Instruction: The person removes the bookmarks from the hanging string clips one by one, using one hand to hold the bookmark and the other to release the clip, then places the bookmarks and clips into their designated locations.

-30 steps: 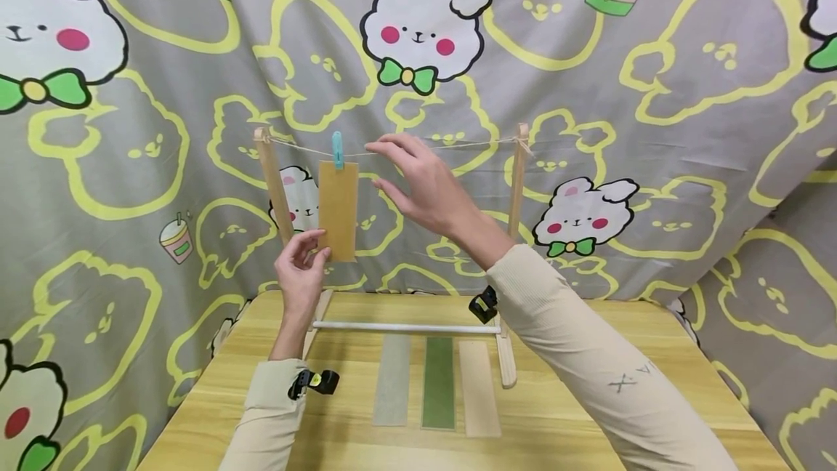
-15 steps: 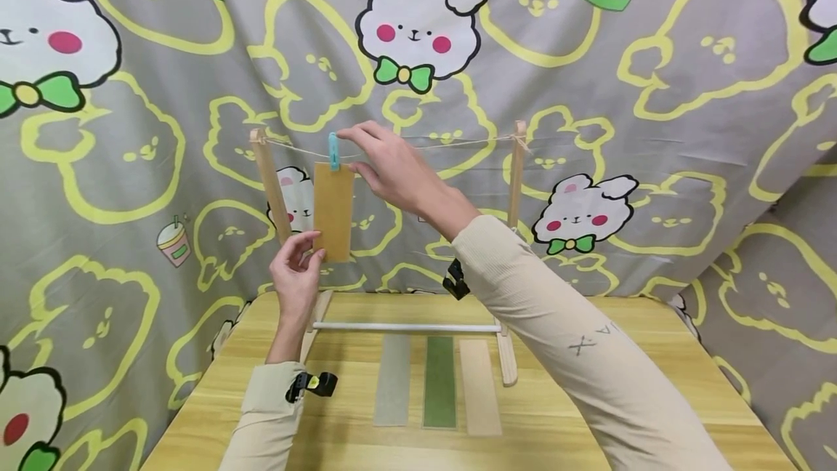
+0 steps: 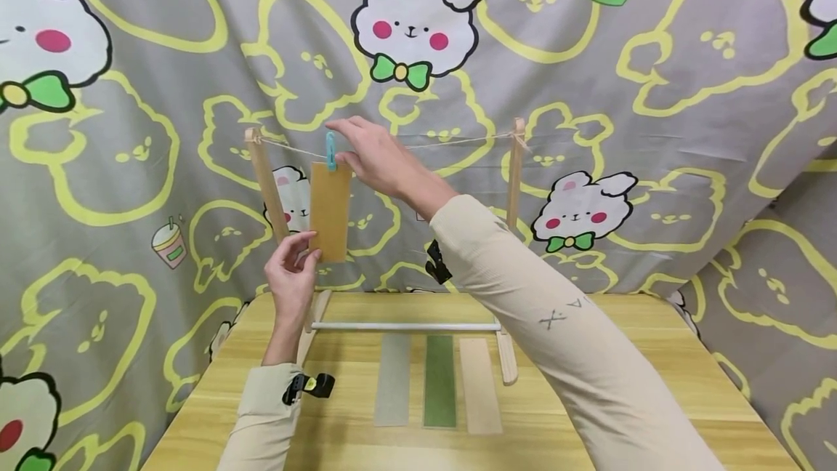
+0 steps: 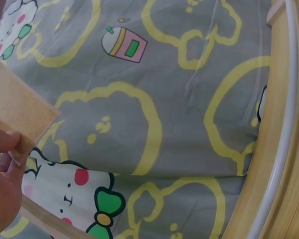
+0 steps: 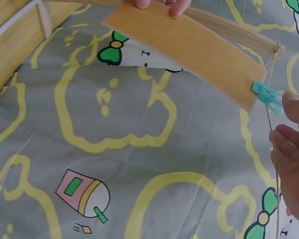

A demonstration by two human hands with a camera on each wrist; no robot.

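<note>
A mustard-yellow rectangular strip hangs from a string, with a light-blue clothespin clipped at its top edge. My left hand pinches the strip's lower left edge between thumb and fingers. In the right wrist view, the same strip slants across the top, the clothespin at its right end. My right hand is right at the clothespin, thumb and fingers spread about its handle end. The left wrist view catches a corner of the strip beside the left fingers.
The string runs between two wooden posts of a stand, joined low by a white rod. On the wooden table lie a grey strip, a green strip and a beige strip. Behind hangs a patterned curtain.
My right hand has moved left along the string to the clothespin. The left hand keeps its pinch on the strip, and the head view has shifted slightly.
</note>
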